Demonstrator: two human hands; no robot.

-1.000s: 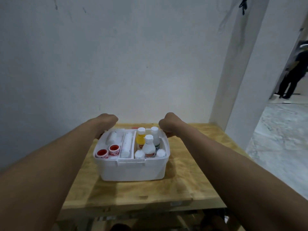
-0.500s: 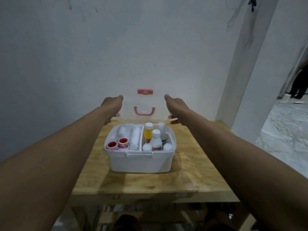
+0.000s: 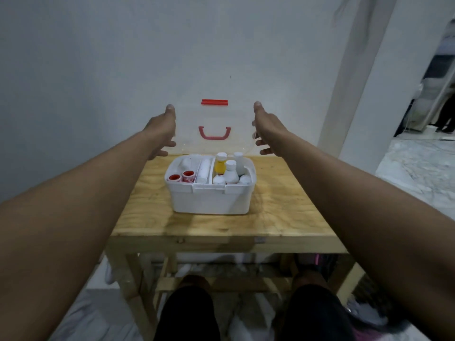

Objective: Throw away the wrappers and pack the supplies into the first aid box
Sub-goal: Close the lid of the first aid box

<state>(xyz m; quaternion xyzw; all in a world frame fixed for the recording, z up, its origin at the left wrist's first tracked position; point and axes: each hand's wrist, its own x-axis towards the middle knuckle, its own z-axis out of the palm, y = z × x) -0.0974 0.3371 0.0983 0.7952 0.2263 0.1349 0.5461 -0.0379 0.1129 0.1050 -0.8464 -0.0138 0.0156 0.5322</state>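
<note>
White plastic forms the first aid box (image 3: 211,200), which sits on the wooden table (image 3: 283,212) toward the far edge, close to the pale wall (image 3: 98,70). Its clear lid (image 3: 236,116) stands raised almost upright behind the box, with a red latch (image 3: 214,102) at the top edge and a red handle (image 3: 214,133) lower down. The left hand (image 3: 161,130) grips the lid's left edge, its thumb pointing up along the edge and its fingers curled in toward the clear plastic. The right hand (image 3: 267,127) grips the right edge in the same way, thumb up and fingers bent round the side. Both arms reach out straight over the table. Inside the box, dividers make three compartments. The left one holds two red-topped rolls (image 3: 182,176) side by side at the front, with a white item behind them that is too blurred to name. The narrow middle one holds a white roll (image 3: 203,169) lying lengthwise. The right one holds upright bottles packed close together: a yellow bottle (image 3: 219,166) with a white cap at the back and several white bottles (image 3: 231,172) beside and in front of it. The person's legs (image 3: 187,316) in dark cloth show below the table's near edge.
</note>
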